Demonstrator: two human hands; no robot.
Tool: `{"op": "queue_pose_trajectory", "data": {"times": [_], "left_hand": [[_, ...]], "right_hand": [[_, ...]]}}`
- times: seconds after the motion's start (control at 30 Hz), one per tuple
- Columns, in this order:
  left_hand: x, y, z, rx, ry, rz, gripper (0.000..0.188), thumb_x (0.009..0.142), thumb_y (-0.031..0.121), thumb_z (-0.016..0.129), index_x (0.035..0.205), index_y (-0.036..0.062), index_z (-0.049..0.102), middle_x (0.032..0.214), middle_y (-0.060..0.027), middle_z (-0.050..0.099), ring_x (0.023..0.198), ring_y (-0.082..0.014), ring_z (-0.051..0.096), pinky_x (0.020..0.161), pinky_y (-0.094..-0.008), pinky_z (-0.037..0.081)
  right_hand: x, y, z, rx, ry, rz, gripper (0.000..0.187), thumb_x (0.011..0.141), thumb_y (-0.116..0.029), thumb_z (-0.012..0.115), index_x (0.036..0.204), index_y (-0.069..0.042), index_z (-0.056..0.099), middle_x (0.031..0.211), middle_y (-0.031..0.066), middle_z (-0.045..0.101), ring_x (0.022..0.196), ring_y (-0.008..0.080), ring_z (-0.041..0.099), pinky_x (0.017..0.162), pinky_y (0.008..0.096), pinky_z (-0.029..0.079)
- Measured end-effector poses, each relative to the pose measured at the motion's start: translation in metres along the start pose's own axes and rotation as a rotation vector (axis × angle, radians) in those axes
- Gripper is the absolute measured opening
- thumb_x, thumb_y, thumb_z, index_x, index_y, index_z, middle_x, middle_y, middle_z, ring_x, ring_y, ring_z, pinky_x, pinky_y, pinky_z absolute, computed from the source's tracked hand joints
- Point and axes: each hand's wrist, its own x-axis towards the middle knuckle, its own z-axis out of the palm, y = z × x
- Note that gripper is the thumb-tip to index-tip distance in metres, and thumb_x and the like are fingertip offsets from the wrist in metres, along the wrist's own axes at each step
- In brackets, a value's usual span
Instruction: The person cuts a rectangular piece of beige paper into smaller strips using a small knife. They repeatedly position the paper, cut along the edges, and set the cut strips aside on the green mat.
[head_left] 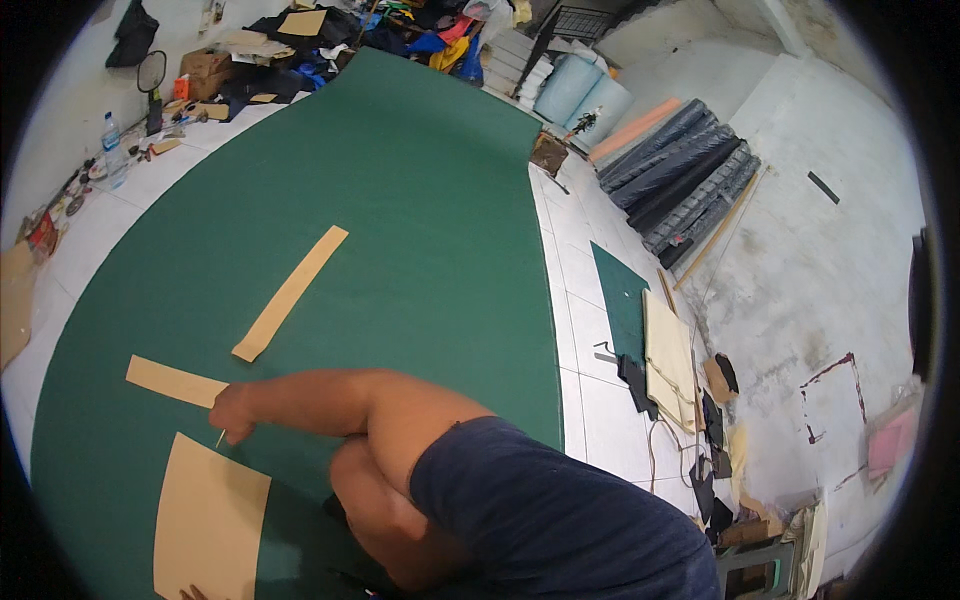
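Observation:
A large sheet of green material (440,240) covers the floor before me. My right hand (232,413) is closed round a thin, pale pen-like stick (221,437), its tip pointing down at the green sheet. That hand is at the right end of a short tan card strip (170,380). Just below lies a larger tan card panel (212,510), flat on the green. Fingertips of my left hand (193,594) rest spread on the panel's lower part; the rest of that hand is cut off by the picture's edge. A longer tan strip (290,293) lies slanted farther away.
White tiles (590,400) border the green sheet. Dark wrapped rolls (680,180) lean at the right wall, near folded cream cloth (668,350). At the far left stand a plastic bottle (111,138) and small clutter. A brown block (548,152) sits at the sheet's far right corner.

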Motion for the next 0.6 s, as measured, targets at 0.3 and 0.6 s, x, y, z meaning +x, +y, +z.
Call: {"op": "queue_pose_trajectory", "data": {"times": [0.3, 0.6], "left_hand": [[-0.019, 0.029, -0.055, -0.026, -0.228, -0.202, 0.077, 0.105, 0.062, 0.042, 0.164, 0.0134, 0.027, 0.169, -0.0192, 0.027, 0.157, -0.0368, 0.022, 0.127, -0.0557, 0.016], [-0.005, 0.009, -0.013, -0.009, -0.076, -0.098, 0.073, 0.105, 0.058, 0.045, 0.16, 0.0102, 0.034, 0.164, -0.0224, 0.032, 0.154, -0.0395, 0.028, 0.124, -0.0567, 0.021]], "right_hand": [[0.013, -0.004, 0.007, 0.008, -0.066, 0.009, 0.03, 0.082, -0.024, 0.064, 0.1, -0.003, 0.076, 0.096, 0.0199, 0.075, 0.093, 0.0379, 0.072, 0.079, 0.0517, 0.056], [0.013, -0.019, -0.011, -0.008, -0.128, -0.005, 0.028, 0.088, -0.026, 0.066, 0.102, -0.004, 0.076, 0.097, 0.0173, 0.075, 0.095, 0.037, 0.072, 0.083, 0.0496, 0.057]]}}
